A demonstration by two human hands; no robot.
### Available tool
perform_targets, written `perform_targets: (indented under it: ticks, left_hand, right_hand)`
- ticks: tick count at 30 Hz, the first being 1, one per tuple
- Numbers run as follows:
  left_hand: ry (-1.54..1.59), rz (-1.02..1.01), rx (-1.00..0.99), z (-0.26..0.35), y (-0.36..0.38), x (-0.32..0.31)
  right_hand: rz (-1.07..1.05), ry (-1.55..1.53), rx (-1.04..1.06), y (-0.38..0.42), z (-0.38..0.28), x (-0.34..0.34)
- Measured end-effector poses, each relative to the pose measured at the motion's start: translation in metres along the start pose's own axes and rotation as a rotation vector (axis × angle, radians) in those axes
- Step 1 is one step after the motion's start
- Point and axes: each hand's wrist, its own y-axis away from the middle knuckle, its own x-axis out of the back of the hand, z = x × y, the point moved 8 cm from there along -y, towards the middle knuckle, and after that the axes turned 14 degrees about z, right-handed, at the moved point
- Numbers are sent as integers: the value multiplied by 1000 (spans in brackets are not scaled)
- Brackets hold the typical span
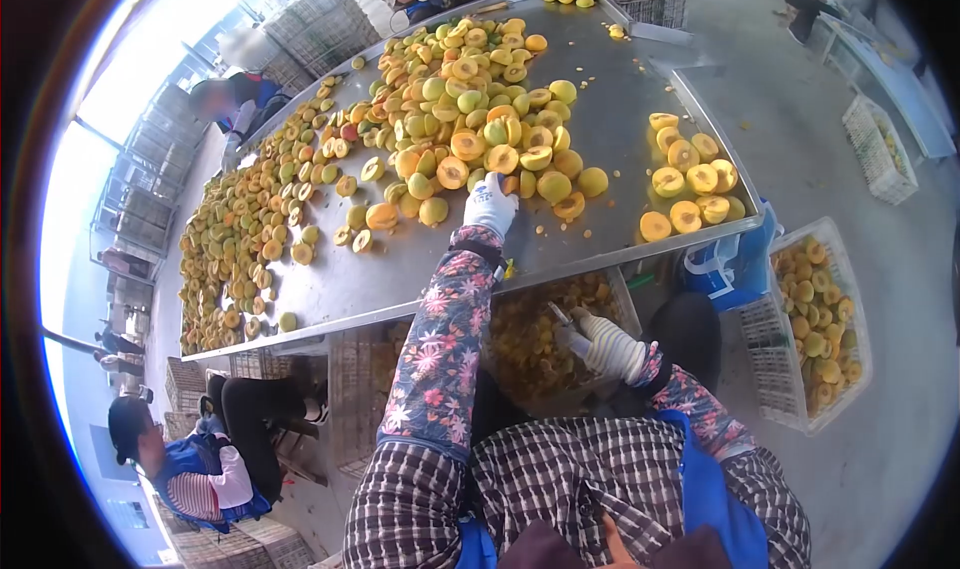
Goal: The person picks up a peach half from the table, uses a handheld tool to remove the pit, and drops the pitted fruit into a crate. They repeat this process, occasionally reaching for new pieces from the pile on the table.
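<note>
My left hand (pixel 490 205), in a white glove with a floral sleeve, reaches out onto the steel table (pixel 610 139) and closes around a yellow peach at the near edge of the big heap of whole and halved peaches (pixel 470 119). My right hand (pixel 600 344), in a striped knit glove, stays low below the table edge and grips a small pitting knife (pixel 558 316) above a crate of peach pits and scraps (pixel 530 339).
A small group of halved peaches (pixel 688 184) lies at the table's right end. A white crate of peach halves (pixel 815 319) stands on the floor at right. A seated person in blue (pixel 190 459) is at lower left; other workers sit along the far side.
</note>
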Motion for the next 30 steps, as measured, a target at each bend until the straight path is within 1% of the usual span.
perform_targets:
  ticks: [1, 2, 3, 4, 5, 6, 7, 8, 10, 11, 12, 14, 15, 16, 18, 19, 20, 22, 23, 25, 26, 28, 29, 30]
  left_hand:
    - [43, 25, 47, -8, -2, -3]
    - [43, 24, 47, -17, -2, -6]
    - [516, -136, 298, -38, 5, -22]
    - [987, -292, 548, -34, 22, -22]
    - [1263, -289, 614, -30, 39, -9]
    - [1397, -248, 659, -21, 59, 11]
    - [1535, -268, 720, -24, 79, 15]
    - [1675, -284, 778, -27, 97, 20]
    - [1906, -142, 882, -27, 133, 37]
    - [1985, -60, 953, -32, 149, 37]
    - [1989, -45, 956, -25, 160, 43]
    - [2151, -14, 1068, -1, 181, 54]
    - [2112, -18, 974, 1, 183, 55]
    - [2124, -18, 974, 1, 189, 54]
    - [1943, 43, 826, 1, 197, 61]
    - [1934, -7, 723, 4, 198, 63]
    - [1942, -7, 722, 4, 201, 62]
    - [1835, 66, 658, 6, 202, 69]
    - [1838, 63, 655, 8, 202, 68]
    - [1721, 136, 565, 7, 202, 73]
    - [1723, 130, 564, 9, 202, 72]
    - [1694, 207, 519, 10, 202, 77]
    - [1693, 205, 518, 8, 202, 79]
    - [1638, 121, 534, 9, 202, 79]
  right_hand:
    - [0, 0, -25, 0, 1, 1]
    - [0, 0, -26, 1, 3, 1]
    - [15, -75, -22, 2, 4, 3]
    - [25, -152, -15, 2, 2, 2]
    - [18, -157, -10, 1, 0, 0]
    - [94, -196, 65, 0, -12, 6]
    - [166, -236, 135, 2, -24, 12]
    - [153, -241, 136, 2, -34, 10]
    - [111, -350, 107, -1, -59, 6]
    - [105, -280, 143, -3, -70, 3]
    - [92, -279, 144, -3, -81, 1]
    - [162, -74, 338, -1, -112, -1]
    - [213, 17, 414, 0, -121, -3]
    - [210, 27, 416, 2, -123, -7]
    - [263, 303, 466, 6, -127, -12]
    - [274, 390, 486, 8, -131, -13]
    - [272, 398, 488, 10, -133, -14]
    - [262, 499, 468, 12, -132, -18]
    - [233, 492, 454, 13, -131, -21]
    - [237, 484, 447, 14, -131, -23]
    - [238, 476, 442, 14, -130, -24]
    - [241, 477, 429, 13, -126, -26]
    - [191, 502, 435, 15, -124, -31]
    - [143, 526, 442, 15, -123, -35]
